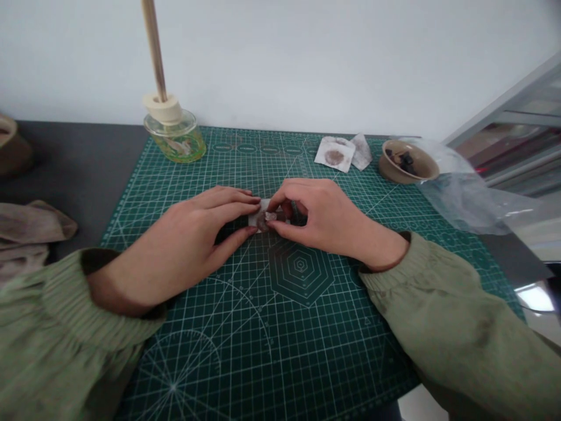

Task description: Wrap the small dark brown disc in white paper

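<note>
Green sleeves [438,316] reach over the cutting mat [315,351]; mid-mat, the left hand [184,234], fingers parted, steadies a stained white sachet [262,221]; the right hand's [322,210] grip pinches its crumpled part, best kept gentle.

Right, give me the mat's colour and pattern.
The mat is green with pale grid lines; best in the head view.

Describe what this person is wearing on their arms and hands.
Both arms are in loose, olive-green sleeves with gathered, ribbed cuffs and a dark inner edge showing at the wrists. The left hand and right hand are bare: no gloves, rings or watch show.
</note>
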Available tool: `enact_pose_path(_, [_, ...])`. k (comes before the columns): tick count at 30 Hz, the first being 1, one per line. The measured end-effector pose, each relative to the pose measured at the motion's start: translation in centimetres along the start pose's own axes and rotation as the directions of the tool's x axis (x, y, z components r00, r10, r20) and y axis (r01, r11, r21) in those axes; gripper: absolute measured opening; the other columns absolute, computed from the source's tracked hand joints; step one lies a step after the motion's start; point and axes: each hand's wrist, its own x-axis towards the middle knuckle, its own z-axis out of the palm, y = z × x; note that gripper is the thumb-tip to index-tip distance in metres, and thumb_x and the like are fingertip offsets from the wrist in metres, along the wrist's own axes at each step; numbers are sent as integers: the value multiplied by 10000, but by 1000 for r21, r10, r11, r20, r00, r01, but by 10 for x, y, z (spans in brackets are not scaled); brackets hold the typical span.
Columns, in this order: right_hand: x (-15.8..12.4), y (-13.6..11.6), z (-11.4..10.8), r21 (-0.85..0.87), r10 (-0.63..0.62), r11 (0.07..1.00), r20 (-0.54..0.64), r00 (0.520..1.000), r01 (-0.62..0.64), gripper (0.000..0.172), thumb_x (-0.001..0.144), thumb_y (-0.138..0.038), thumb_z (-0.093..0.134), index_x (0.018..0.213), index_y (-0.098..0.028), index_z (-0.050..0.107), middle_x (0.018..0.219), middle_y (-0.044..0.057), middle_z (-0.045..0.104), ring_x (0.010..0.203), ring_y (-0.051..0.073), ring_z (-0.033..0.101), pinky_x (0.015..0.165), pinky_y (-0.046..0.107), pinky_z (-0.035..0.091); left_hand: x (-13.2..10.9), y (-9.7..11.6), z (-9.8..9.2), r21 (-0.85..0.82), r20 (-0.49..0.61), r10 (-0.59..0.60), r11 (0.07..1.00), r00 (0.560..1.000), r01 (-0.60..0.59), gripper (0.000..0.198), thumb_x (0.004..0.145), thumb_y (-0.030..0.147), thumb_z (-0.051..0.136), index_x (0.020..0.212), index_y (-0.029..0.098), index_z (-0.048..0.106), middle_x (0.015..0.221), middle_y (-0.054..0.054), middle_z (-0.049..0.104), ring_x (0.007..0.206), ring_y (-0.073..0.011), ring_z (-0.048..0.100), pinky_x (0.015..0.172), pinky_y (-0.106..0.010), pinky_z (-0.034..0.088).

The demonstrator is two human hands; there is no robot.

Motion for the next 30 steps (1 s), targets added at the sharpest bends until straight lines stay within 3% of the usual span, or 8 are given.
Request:
enact_pose_path(7, [0, 1, -1, 26, -24, 999, -27, 999, 25, 155, 1050, -263, 832, 1125, -151, 907, 961, 46, 839, 779, 184, 673, 808, 345, 470, 2, 5, -2, -16, -12, 30, 999, 999, -31, 338, 1262, 421, 697, 1427, 269, 951, 1548, -116, 920, 1533, -396, 850, 1393, -579, 686])
enact_pose_path(14, [2, -2, -1, 24, 31, 999, -32, 999, -30, 151, 1029, -246, 904, 1126, -132, 926, 911, 29, 825, 770, 175, 673, 805, 335, 468, 1, 4, -2, 40, -2, 46, 998, 999, -46, 373, 1268, 420, 665, 1473, 278, 942, 1575, -108, 912, 1542, -409, 843, 1401, -617, 684])
enact_pose_path(20, [2, -4, 0, 20, 69, 997, -4, 998, -69, 100, 1030, -238, 920, 1105, -173, 914, 866, -9, 797, 759, 166, 658, 810, 317, 465, 2, 8, -5, 77, 20, 45, 996, 999, -46, 424, 1275, 413, 622, 1477, 204, 930, 1566, -144, 909, 1543, -404, 841, 1395, -588, 688])
enact_pose_path(27, [2, -4, 0, 79, 33, 996, 33, 999, -36, 97, 1069, -253, 904, 1108, -165, 921, 835, -26, 763, 726, 145, 644, 777, 304, 446, 2, 9, -7, 8, 33, -1, 1000, 999, 0, 392, 1244, 457, 673, 1482, 289, 935, 1599, -104, 897, 1579, -405, 822, 1418, -601, 672])
enact_pose_path(30, [2, -5, 0, 56, 73, 996, -22, 997, -71, 91, 1014, -210, 938, 1084, -155, 920, 825, -29, 758, 728, 143, 636, 768, 301, 438, 2, 9, -8, 10, 38, 12, 1000, 999, -12, 391, 1238, 458, 673, 1472, 285, 934, 1588, -112, 899, 1567, -417, 826, 1400, -625, 686])
